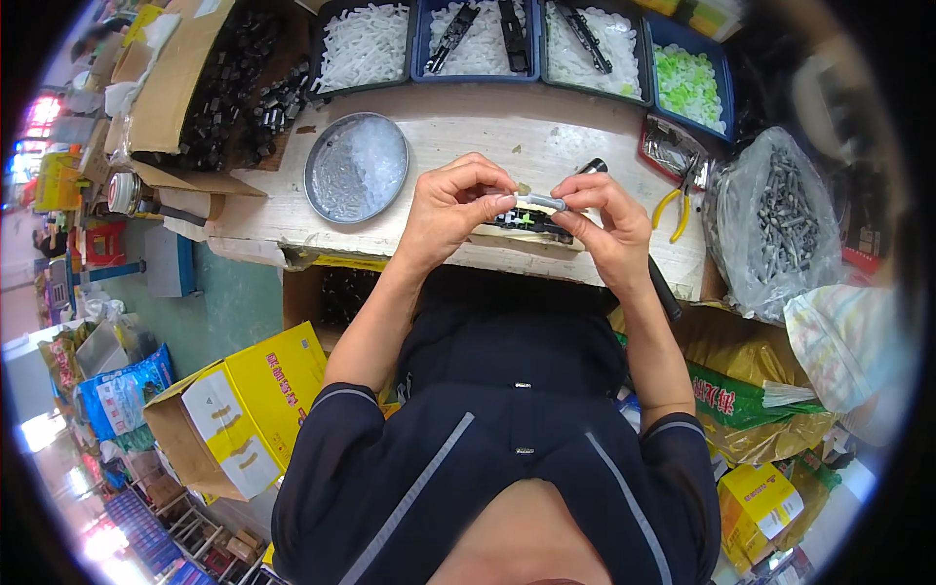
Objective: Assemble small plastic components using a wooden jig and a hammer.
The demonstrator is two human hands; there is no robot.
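Between my two hands, over the near edge of the bench, is a small grey cylinder (544,202) with a paler left end. My left hand (456,209) pinches that left end between thumb and fingers. On the other end, my right hand (606,222) closes its thumb and fingertips. Just below the fingers lies a black mechanism (531,223) with a bright green piece in it, resting on a pale block. Part of it is hidden by my hands. A tool with a black handle (665,291) lies by my right wrist, partly covered.
A round metal tray (322,200) holds small metal and clear pieces. Bins of white parts (363,49) and green parts (690,83) line the back. Yellow-handled pliers (685,207) and a clear bag of metal parts (780,219) sit right; a carton of black parts (180,83) stands left.
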